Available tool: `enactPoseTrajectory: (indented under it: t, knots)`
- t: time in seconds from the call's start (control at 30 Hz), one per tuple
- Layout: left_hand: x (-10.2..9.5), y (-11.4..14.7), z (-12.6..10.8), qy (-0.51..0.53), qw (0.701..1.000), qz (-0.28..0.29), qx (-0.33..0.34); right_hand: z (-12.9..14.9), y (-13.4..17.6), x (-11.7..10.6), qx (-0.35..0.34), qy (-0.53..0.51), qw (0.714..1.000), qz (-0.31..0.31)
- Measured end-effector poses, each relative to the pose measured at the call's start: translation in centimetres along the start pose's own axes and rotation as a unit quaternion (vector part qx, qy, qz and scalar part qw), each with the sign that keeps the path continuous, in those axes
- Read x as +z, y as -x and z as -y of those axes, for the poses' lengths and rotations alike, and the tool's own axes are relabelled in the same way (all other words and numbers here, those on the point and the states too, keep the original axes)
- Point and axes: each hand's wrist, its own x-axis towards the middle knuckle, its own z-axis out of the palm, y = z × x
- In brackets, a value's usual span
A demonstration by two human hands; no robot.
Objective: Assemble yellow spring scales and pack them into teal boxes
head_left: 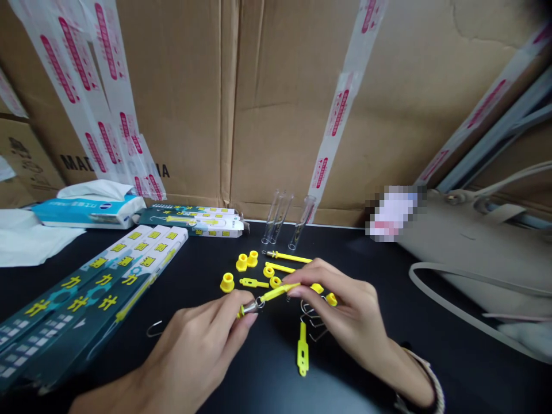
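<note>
My left hand (207,333) is closed on a small metal spring (250,308) with a yellow end. Between the thumb and fingers of my right hand (340,305) is a narrow yellow plastic strip (276,292). The strip's left end meets the wire loop of the spring; whether it is hooked through I cannot tell. Around the hands lie yellow caps (227,282), small yellow rings (275,282), a slotted yellow strip (303,351), another slotted strip (253,283) and a yellow rod with a spring (293,258). Several wire hooks (317,330) are partly hidden behind my right hand.
Three clear tubes (297,224) stand upright at the back. Long printed boxes (99,287) lie at the left, more boxes (202,221) behind them, near a tissue pack (90,210). A single wire hook (154,329) lies by my left wrist. A beige bag (470,247) sits at the right.
</note>
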Motion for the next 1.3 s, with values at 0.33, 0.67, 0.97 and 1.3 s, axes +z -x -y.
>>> enactPoseTrajectory:
  t: [0.33,0.67,0.97,1.3]
  knots:
    - [0.1,0.0,0.2,-0.001,1.000,0.011,0.009,0.2,0.6,0.9,0.011,-0.052,0.997,0.048]
    - [-0.1,-0.2,0.0,-0.003,1.000,-0.010,0.005,0.0,1.0,1.2,0.048,-0.023,0.997,0.047]
    - [-0.2,0.0,0.0,0.005,1.000,-0.029,0.004,-2.4,-0.7,-2.7,0.049,0.016,0.998,-0.032]
    - [-0.3,-0.2,0.0,0.029,0.999,-0.032,0.009,-8.6,-3.8,-1.6,0.215,0.140,0.963,-0.086]
